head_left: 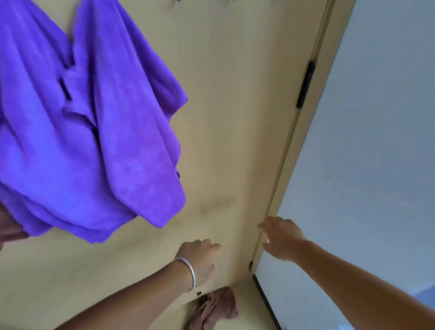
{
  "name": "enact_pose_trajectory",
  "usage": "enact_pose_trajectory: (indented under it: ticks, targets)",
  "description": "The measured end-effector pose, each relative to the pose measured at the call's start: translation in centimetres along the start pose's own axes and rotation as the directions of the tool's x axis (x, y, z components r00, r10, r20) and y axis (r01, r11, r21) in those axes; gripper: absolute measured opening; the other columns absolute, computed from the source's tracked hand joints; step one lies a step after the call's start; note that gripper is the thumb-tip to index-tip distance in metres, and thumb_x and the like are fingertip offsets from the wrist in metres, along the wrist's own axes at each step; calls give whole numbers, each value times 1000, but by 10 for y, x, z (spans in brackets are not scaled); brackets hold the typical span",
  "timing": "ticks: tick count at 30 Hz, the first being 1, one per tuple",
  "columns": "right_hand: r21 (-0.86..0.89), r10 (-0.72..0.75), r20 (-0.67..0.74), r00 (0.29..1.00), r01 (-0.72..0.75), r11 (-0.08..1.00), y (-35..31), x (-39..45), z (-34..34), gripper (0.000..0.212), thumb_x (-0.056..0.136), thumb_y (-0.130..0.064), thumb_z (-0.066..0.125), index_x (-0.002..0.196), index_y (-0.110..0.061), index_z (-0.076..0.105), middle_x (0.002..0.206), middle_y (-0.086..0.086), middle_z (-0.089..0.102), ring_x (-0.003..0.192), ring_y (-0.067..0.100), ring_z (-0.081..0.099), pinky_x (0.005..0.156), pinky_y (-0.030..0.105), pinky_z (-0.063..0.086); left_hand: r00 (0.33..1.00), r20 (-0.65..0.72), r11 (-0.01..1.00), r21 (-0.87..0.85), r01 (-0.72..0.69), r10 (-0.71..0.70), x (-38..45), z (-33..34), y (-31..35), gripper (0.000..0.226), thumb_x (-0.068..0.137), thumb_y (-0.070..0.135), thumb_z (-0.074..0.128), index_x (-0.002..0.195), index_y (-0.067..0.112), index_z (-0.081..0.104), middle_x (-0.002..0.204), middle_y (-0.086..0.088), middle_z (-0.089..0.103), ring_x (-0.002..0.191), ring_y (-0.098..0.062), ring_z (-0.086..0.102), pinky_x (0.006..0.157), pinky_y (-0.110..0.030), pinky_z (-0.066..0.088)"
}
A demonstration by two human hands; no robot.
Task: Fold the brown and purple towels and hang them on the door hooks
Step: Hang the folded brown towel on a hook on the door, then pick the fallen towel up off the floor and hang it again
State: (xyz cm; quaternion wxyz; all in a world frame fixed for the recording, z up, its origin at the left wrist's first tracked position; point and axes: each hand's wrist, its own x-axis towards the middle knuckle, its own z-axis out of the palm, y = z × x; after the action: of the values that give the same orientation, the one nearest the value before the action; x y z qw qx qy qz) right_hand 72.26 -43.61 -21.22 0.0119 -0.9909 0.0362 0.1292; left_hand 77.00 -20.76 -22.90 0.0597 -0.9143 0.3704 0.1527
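The purple towel (94, 132) hangs in bunched folds against the tan door (235, 117), filling the upper left. The brown towel (213, 308) lies crumpled low down at the foot of the door, at the bottom edge of the view. My left hand (200, 256), with a silver bracelet on its wrist, is stretched out above the brown towel with loosely bent fingers, holding nothing. My right hand (280, 238) reaches toward the door's right edge with its fingers spread and empty. Neither hand touches a towel.
Dark hook parts (176, 1) peek in at the top of the door. A black hinge (306, 84) sits on the door's right edge, next to a pale grey wall (376, 141). A blurred skin-toned shape (8, 228) shows at the left edge under the purple towel.
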Motion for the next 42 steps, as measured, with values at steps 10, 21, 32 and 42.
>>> enact_pose_trajectory:
  ticks: [10,21,32,42]
  targets:
    - [66,73,184,980,-87,994,-2,-24,161,47,90,-31,49,136,-24,44,134,1,49,121,23,48,100,35,40,976,192,986,-111,125,-102,27,172,13,47,96,34,42,141,23,35,134,0,46,120,-23,50,89,-37,42]
    - [186,-5,290,957,-51,981,26,-9,325,56,92,-39,51,143,-26,32,146,0,37,131,21,39,108,33,33,901,332,933,-128,336,-278,16,353,48,62,97,40,41,151,17,20,152,-1,33,134,-19,39,104,-33,37]
    - [99,-114,346,931,85,991,24,76,587,59,93,-46,50,145,-28,28,153,1,29,138,22,32,111,38,32,872,342,906,-110,408,-351,112,597,25,62,97,37,44,150,16,21,154,-1,31,136,-20,37,103,-34,37]
    - [27,-173,320,931,173,985,-4,179,789,62,93,-46,49,147,-26,26,154,3,26,141,22,27,111,38,28,845,274,838,-180,515,-460,217,792,-37,63,97,42,44,150,17,21,151,0,33,131,-24,42,98,-39,41]
